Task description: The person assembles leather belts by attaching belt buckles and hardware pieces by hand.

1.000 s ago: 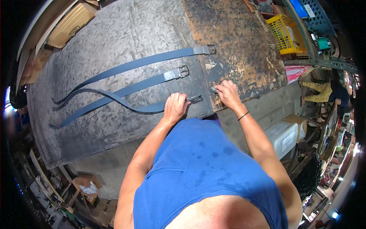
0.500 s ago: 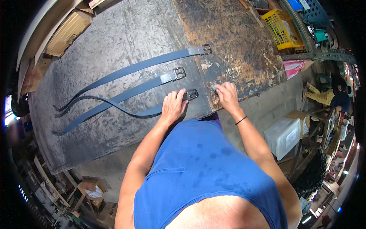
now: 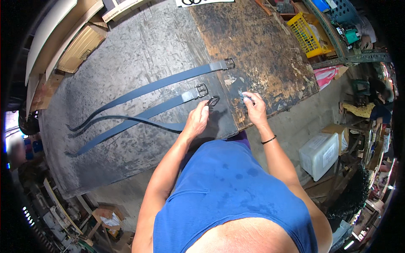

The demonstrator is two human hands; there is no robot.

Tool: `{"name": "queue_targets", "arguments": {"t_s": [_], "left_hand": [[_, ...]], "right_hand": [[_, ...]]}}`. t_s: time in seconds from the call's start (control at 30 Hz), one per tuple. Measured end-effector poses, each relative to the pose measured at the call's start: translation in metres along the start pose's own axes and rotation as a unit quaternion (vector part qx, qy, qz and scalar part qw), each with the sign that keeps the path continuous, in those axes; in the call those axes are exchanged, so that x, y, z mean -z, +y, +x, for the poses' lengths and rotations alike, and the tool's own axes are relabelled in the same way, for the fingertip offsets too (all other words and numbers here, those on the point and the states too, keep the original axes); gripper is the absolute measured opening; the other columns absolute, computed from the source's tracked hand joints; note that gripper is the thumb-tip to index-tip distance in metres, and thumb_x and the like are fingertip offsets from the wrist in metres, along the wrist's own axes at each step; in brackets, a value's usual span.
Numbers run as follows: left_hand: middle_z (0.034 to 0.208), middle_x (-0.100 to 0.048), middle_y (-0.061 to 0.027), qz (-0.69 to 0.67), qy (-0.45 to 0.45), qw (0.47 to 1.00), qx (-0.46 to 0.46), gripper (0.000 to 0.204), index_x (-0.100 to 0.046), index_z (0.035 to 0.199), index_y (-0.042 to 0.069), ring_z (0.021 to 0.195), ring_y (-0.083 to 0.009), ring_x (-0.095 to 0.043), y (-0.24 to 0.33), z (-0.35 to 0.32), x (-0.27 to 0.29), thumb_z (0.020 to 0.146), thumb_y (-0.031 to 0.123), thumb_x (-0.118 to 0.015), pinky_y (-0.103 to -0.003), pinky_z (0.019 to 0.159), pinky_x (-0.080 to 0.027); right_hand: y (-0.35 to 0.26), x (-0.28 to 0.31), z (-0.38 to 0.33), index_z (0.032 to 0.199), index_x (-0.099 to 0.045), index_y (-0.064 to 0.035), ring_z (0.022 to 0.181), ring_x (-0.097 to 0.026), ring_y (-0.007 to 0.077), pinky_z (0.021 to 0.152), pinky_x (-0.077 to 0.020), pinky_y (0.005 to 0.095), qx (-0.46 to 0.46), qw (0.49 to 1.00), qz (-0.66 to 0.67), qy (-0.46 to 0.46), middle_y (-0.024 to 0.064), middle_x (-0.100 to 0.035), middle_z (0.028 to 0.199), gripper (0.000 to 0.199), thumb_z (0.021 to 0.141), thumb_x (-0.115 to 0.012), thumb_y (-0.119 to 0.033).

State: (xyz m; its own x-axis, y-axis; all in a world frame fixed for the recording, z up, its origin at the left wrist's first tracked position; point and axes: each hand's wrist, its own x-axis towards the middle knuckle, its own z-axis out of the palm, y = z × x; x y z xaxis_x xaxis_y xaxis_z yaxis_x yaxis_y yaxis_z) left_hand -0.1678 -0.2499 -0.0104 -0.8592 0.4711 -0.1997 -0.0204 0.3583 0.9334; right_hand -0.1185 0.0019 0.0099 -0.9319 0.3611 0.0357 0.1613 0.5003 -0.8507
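My left hand is closed round the buckle end of a dark blue belt. The belt's dark metal buckle sticks out past my fingers, raised and tilted, and its strap trails left across the table. To the right, over the brown board, my right hand pinches a small grey piece whose kind I cannot make out. Two more blue belts lie farther off: a middle belt with a grey tab by its buckle, and a far belt. Their tail ends come together at the left.
The worn table has a dark grey left part and a scuffed brown board at the right. Cardboard boxes stand at the far left. A yellow basket sits far right, and a translucent plastic bin below. Another person is off right.
My left hand has lifted and turned the belt's buckle end, which lay flat on the table before. My right hand has turned slightly, still pinching the small grey piece.
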Motion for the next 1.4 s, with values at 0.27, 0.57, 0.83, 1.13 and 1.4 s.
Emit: {"name": "queue_targets", "arguments": {"t_s": [0.27,0.57,0.83,1.13,1.4], "left_hand": [[0.083,-0.067,-0.0083,-0.124,0.105,0.984,-0.073,0.037,-0.053,0.131,0.006,0.069,-0.0158,-0.065,0.004,-0.013,0.007,0.101,0.027,-0.045,-0.032,0.066,-0.054],[0.102,-0.066,-0.0096,-0.096,0.099,0.986,-0.094,0.034,-0.054,0.129,0.004,0.075,-0.0129,-0.064,-0.015,-0.028,0.000,0.103,0.024,-0.045,-0.029,0.068,-0.055],[0.099,-0.067,-0.0088,-0.082,0.139,0.978,-0.132,0.032,-0.057,0.127,0.005,0.074,-0.0141,-0.065,-0.005,-0.020,0.006,0.099,0.020,-0.051,-0.030,0.070,-0.054],[0.099,-0.070,-0.0178,0.048,0.146,0.983,-0.099,0.028,-0.062,0.122,0.010,0.088,-0.0385,-0.069,0.034,-0.015,0.025,0.096,0.019,-0.057,-0.042,0.076,-0.055],[0.091,-0.070,-0.0185,0.174,0.113,0.976,-0.072,0.026,-0.064,0.118,0.013,0.082,-0.0410,-0.068,0.044,-0.016,0.021,0.095,0.023,-0.059,-0.049,0.068,-0.054]], "right_hand": [[-0.105,-0.029,0.022,0.106,-0.072,-0.0070,0.095,-0.061,0.0258,0.087,-0.0483,0.0353,0.194,0.975,0.059,-0.092,0.0094,-0.066,0.100,0.020,0.088,-0.065,-0.012],[-0.047,-0.039,0.024,0.101,-0.069,-0.0044,0.098,-0.062,0.0311,0.090,-0.0477,0.0401,0.211,0.951,-0.032,-0.222,0.0117,-0.067,0.098,0.017,0.090,-0.060,-0.014],[-0.109,-0.029,0.033,0.103,-0.070,-0.0022,0.095,-0.064,0.0266,0.084,-0.0509,0.0350,0.160,0.966,0.080,-0.186,0.0128,-0.066,0.101,0.019,0.090,-0.062,-0.014],[-0.055,-0.017,0.038,0.107,-0.070,-0.0049,0.097,-0.064,0.0302,0.086,-0.0506,0.0385,0.079,0.988,0.014,-0.135,0.0134,-0.066,0.097,0.021,0.090,-0.060,-0.014],[-0.105,-0.048,0.017,0.097,-0.068,-0.0138,0.089,-0.056,0.0257,0.084,-0.0439,0.0397,0.363,0.917,-0.114,-0.122,0.0049,-0.056,0.087,0.017,0.081,-0.068,-0.014]]}}
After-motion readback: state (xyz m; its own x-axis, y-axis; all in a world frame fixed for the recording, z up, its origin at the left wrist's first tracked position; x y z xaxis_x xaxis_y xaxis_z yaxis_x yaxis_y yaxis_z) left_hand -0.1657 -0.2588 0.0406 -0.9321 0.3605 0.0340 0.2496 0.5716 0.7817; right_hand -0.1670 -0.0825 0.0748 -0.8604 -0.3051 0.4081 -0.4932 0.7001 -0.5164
